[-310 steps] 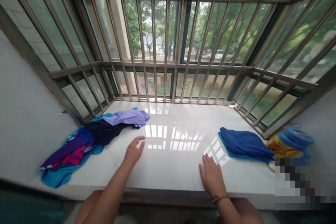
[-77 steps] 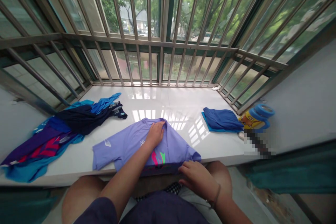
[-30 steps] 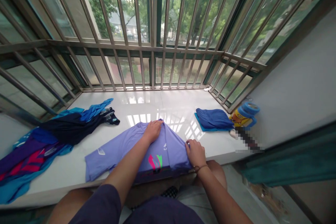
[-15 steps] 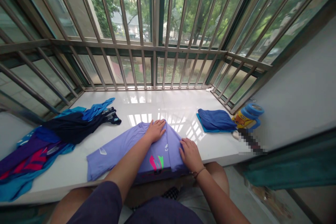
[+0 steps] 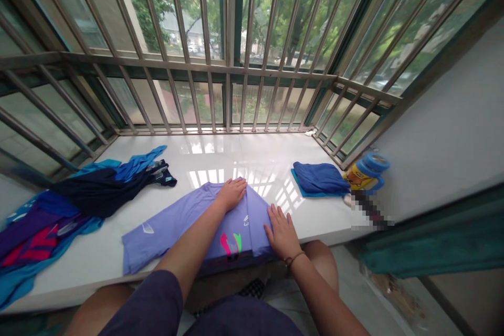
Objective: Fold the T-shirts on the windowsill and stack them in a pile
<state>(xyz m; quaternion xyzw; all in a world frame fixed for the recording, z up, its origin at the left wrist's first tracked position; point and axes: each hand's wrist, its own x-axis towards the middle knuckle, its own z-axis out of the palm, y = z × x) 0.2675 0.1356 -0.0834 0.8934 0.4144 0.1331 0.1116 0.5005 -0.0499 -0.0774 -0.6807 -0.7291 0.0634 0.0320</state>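
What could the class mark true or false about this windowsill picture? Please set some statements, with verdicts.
1. The left hand rests on the lilac T-shirt. True.
2. The cord bracelet is on the left wrist. False: it is on the wrist of the right hand.
3. The folded blue garment lies to the right of the T-shirt in view. True.
4. The sill is made of wood. False: it is glossy white tile or stone.

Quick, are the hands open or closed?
Left hand: open, resting on the lavender T-shirt, holding nothing.
Right hand: open, fingers spread on it, holding nothing.
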